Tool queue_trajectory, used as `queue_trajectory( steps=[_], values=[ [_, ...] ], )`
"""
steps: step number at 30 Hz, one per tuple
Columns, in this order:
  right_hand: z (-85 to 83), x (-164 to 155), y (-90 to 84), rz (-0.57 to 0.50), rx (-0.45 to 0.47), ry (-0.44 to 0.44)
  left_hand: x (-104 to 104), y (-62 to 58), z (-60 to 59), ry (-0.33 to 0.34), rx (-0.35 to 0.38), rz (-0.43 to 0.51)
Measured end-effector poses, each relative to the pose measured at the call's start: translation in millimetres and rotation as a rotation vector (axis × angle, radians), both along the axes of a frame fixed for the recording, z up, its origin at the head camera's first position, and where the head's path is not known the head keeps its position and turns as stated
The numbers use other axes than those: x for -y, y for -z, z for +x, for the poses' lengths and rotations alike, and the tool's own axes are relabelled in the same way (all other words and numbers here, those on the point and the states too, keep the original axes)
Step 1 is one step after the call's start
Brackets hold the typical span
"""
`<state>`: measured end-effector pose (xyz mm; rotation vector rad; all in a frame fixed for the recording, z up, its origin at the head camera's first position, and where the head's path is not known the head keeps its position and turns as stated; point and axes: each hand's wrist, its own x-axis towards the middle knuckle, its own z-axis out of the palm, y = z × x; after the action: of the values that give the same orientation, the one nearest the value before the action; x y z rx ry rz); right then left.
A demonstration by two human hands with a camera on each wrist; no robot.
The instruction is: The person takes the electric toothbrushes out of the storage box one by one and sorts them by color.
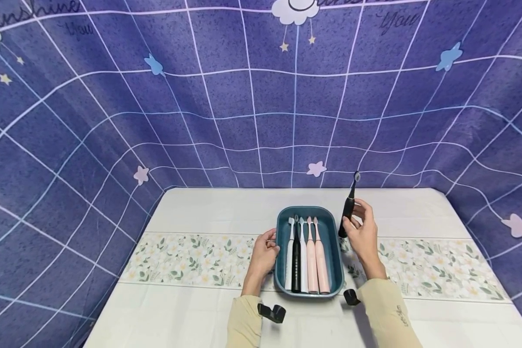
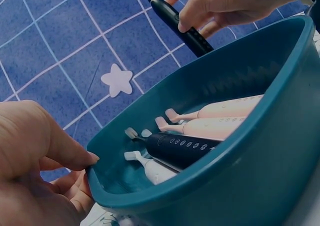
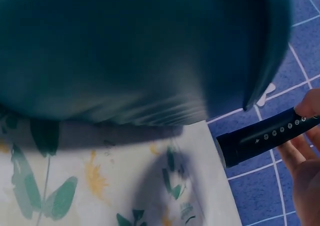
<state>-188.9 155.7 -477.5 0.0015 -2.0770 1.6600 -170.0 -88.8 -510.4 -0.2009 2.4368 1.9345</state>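
A teal oval tray [image 1: 282, 241] lies mid-table and holds several electric toothbrushes [image 1: 308, 253]: white, black and pink ones, side by side. My left hand [image 1: 265, 251] grips the tray's left rim [image 2: 95, 173], thumb over the edge. To the right of the tray, my right hand [image 1: 360, 227] holds a black electric toothbrush [image 1: 348, 209] nearly upright, its brush head up and its base just above the cloth. The same black toothbrush [image 2: 175, 21] shows beyond the tray in the left wrist view, and its handle [image 3: 265, 136] shows beside the tray wall [image 3: 125, 51] in the right wrist view.
The table carries a white cloth with a floral band [image 1: 178, 258]. A purple grid-patterned backdrop [image 1: 261, 96] with stars hangs close behind and around the table. Wrist camera mounts [image 1: 271, 311] sit on both sleeves.
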Motion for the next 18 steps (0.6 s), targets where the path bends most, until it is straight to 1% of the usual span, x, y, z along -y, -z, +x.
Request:
queue_trajectory(
  steps=[9,18],
  values=[
    [-5.5,-1,12.2,0.008,-0.047,0.009,0,0.5,-0.9,0.008,-0.014,0.002],
    [-12.0,-1,21.6,-0.01,-0.088,-0.028,1,-0.7,0.3,0.005,-0.021,-0.017]
  ],
)
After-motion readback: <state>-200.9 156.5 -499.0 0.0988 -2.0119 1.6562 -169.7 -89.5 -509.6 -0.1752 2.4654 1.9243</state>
